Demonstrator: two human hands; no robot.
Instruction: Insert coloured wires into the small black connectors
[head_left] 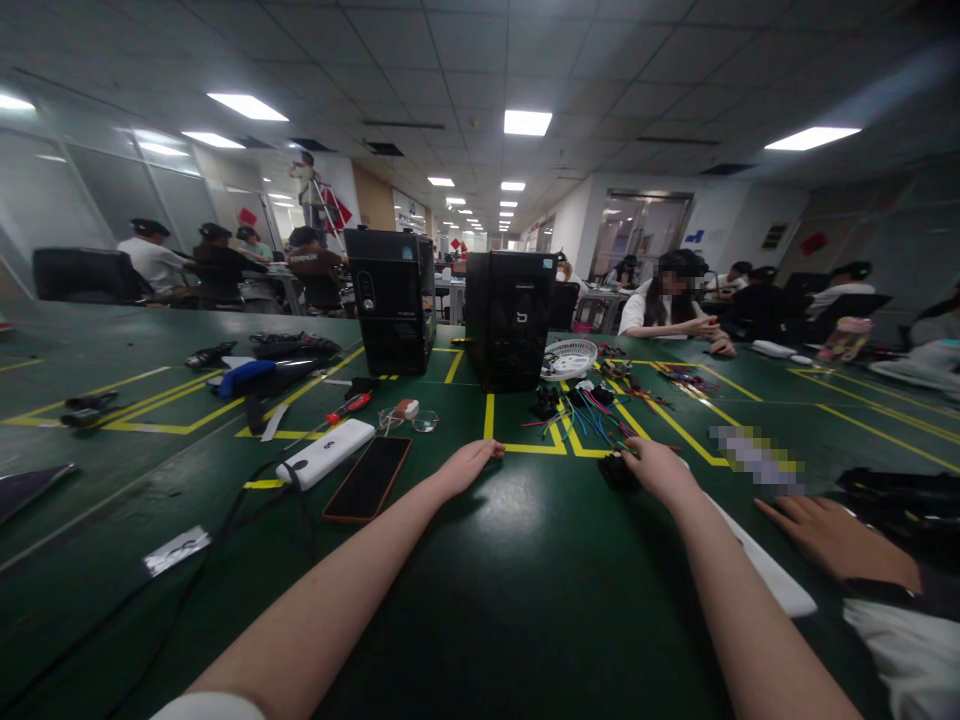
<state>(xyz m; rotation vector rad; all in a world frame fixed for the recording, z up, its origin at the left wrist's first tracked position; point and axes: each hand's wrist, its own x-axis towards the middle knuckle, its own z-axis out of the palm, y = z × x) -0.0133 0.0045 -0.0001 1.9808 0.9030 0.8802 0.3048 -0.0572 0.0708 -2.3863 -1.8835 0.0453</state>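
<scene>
Surface (pixel 525 560), green with yellow tape lines; entries left to right.

1. Loose black pieces at far left, then a blue-and-black tool (pixel 244 376). One.
2. Red-handled screwdriver (pixel 349 407). One.
3. White power bank (pixel 325 452) with a black cable. One.
4. Phone (pixel 368 478), dark screen up. One.
5. Glasses (pixel 409 418). One pair.
6. Our left hand (pixel 466 466): flat on the bare surface, fingers together, holding nothing.
7. Computer towers (pixel 391 300) and (pixel 511 318), upright side by side, closed. Two.
8. White basket (pixel 568 358). One.
9. Wire bundle (pixel 589 412), red, blue and black, loose behind our right hand; strands too tangled to count.
10. Our right hand (pixel 660 470): fingers curled onto a small black part (pixel 616 470) resting on the surface; how firmly it pinches we cannot tell.
11. Another person's hand (pixel 829 535), flat at far right.

Progress, as we judge it: early. The part sits unattached, the wires lie unsorted and both towers stand untouched.
</scene>
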